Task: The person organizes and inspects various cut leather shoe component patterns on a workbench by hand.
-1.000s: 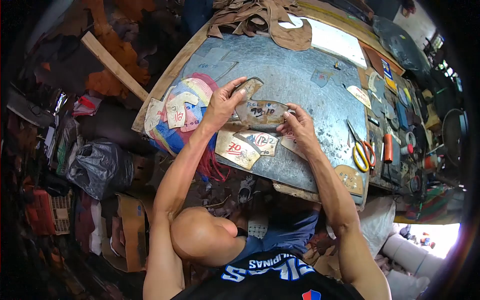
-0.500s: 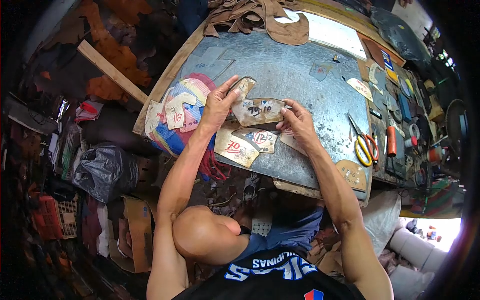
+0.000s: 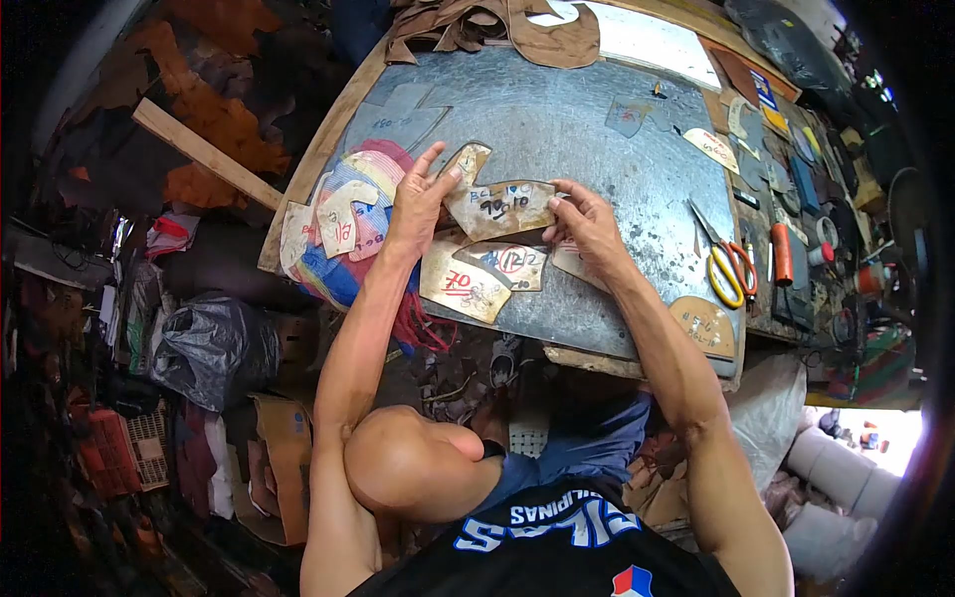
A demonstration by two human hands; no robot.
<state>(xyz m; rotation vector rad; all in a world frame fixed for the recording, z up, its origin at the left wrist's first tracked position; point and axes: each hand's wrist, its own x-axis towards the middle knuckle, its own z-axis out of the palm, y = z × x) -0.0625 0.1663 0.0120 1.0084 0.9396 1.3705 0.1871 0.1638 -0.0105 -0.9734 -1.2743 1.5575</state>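
A curved, stained pattern piece (image 3: 507,207) with handwritten marks is held up between both hands over the metal-topped table (image 3: 537,109). My left hand (image 3: 423,199) grips its narrow upper end, thumb on the face. At the other end, my right hand (image 3: 587,224) pinches the corner between thumb and fingers. Just below lie a piece marked 70 in red (image 3: 463,287) and a piece with a circled red 12 (image 3: 519,263), partly overlapping. Another piece (image 3: 577,264) is partly covered by my right hand.
Yellow-and-orange-handled scissors (image 3: 728,269) and an orange-handled tool (image 3: 781,254) lie at the right. Brown material (image 3: 557,35) sits at the back beside a white board (image 3: 657,45). A colourful cloth (image 3: 328,264) with pattern pieces rests at the left edge. A rounded piece (image 3: 701,323) lies near the front corner.
The view has shifted slightly. Both hands still hold the same pattern piece, with the fingers of my left hand a little more raised.
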